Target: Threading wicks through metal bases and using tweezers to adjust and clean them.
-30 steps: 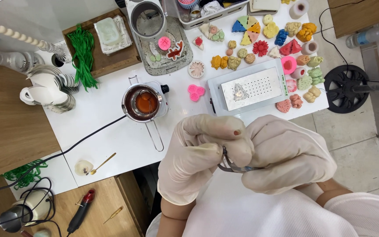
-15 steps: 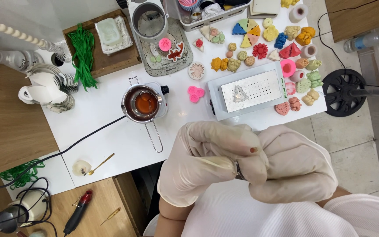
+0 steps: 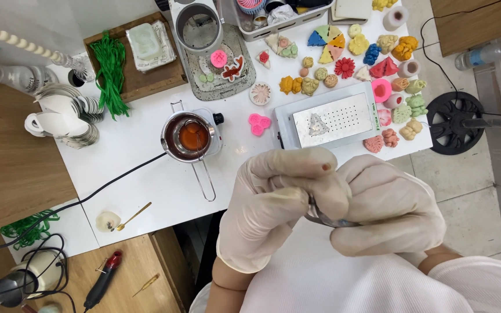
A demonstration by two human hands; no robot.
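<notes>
Gloved hands pressed together over lap: left hand [image 3: 273, 203] and right hand [image 3: 387, 206] both curled tight around thin metal tweezers [image 3: 327, 220], pinched between fingertips, mostly hidden. Risk: slick gloves, tweezers could slip and drop onto white clothing. Beyond, on white tabletop [image 3: 146, 156]: melting pot [image 3: 191, 136] with orange wax, white hotplate [image 3: 327, 119], coloured wax shapes [image 3: 378, 52].

Both gloved hands [image 3: 331, 203] rose slightly, exposing metal tool [image 3: 326, 220].
</notes>
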